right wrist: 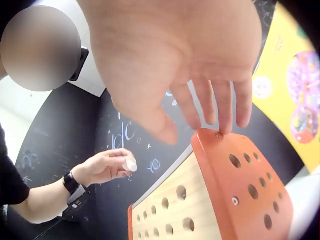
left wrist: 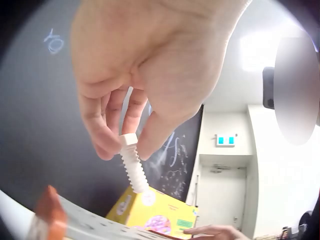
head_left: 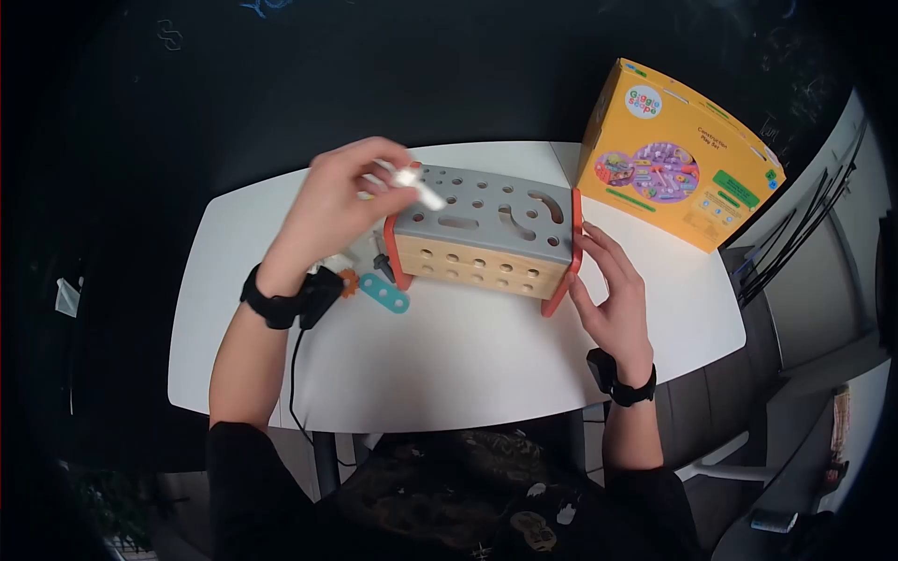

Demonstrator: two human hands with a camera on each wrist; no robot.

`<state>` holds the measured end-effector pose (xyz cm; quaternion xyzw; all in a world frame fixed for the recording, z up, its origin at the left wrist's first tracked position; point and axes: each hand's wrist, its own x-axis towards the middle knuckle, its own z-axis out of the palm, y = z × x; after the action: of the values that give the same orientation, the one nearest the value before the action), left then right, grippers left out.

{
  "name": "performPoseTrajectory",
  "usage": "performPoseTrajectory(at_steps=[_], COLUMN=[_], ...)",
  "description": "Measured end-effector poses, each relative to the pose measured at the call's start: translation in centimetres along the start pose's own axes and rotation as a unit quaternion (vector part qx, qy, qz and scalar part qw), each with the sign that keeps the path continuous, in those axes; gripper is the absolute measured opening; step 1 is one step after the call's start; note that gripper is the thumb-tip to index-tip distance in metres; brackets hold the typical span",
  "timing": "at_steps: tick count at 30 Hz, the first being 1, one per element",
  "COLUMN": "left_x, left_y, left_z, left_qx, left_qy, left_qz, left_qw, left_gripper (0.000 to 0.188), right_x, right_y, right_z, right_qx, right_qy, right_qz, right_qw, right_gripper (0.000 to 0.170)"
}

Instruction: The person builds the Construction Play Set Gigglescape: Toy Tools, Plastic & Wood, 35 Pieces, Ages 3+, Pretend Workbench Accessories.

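Observation:
A white toy bolt (left wrist: 134, 167) with a hexagonal head and coarse thread is pinched by its head between the thumb and fingers of my left hand (head_left: 341, 192). In the left wrist view its threaded end points down. That hand is over the left end of a toy workbench (head_left: 486, 268), which has a grey perforated top, wooden sides with rows of holes and red end panels. At the other end, my right hand (head_left: 617, 294) has its fingers extended, with fingertips right at the top edge of the red panel (right wrist: 235, 172).
A teal strip with holes (head_left: 384, 293), an orange gear-like piece (head_left: 350, 282) and a dark grey bolt (head_left: 383, 268) lie left of the workbench on the white table (head_left: 449, 374). Behind, to the right, stands a yellow construction play set box (head_left: 678, 154).

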<state>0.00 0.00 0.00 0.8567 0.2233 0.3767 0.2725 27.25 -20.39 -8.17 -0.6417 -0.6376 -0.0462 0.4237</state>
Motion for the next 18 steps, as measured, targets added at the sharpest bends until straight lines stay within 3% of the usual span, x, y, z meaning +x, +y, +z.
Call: performPoseTrajectory(at_steps=[3,7,9,12,18], left_x=[1.8,3.9,4.8,6.2,7.2], left_y=[2.0,3.3,3.8,3.5,4.3], left_z=[2.2,6.2,8.1,10.4,12.1], left_qx=[0.01,-0.012,0.065,0.08,0.089], left_qy=[-0.064,-0.121,-0.147,-0.182,-0.242], left_qz=[0.068,0.086,0.119,0.162,0.141], left_qw=[0.996,0.989,0.98,0.967,0.956], left_gripper=[0.019,0.024,0.029,0.031,0.031], right_x=[0.2,0.2,0.1,0.1,0.1], right_y=[0.4,1.1,1.4,1.6,1.5], right_z=[0.3,0.5,0.4,0.3,0.1], right_qx=[-0.008,-0.008,-0.005,-0.005,-0.01], right_qy=[-0.017,-0.02,-0.025,-0.024,-0.031], right_qz=[0.018,0.033,0.035,0.036,0.054], right_qw=[1.0,0.999,0.999,0.999,0.998], right_gripper=[0.043,0.045,0.047,0.048,0.048])
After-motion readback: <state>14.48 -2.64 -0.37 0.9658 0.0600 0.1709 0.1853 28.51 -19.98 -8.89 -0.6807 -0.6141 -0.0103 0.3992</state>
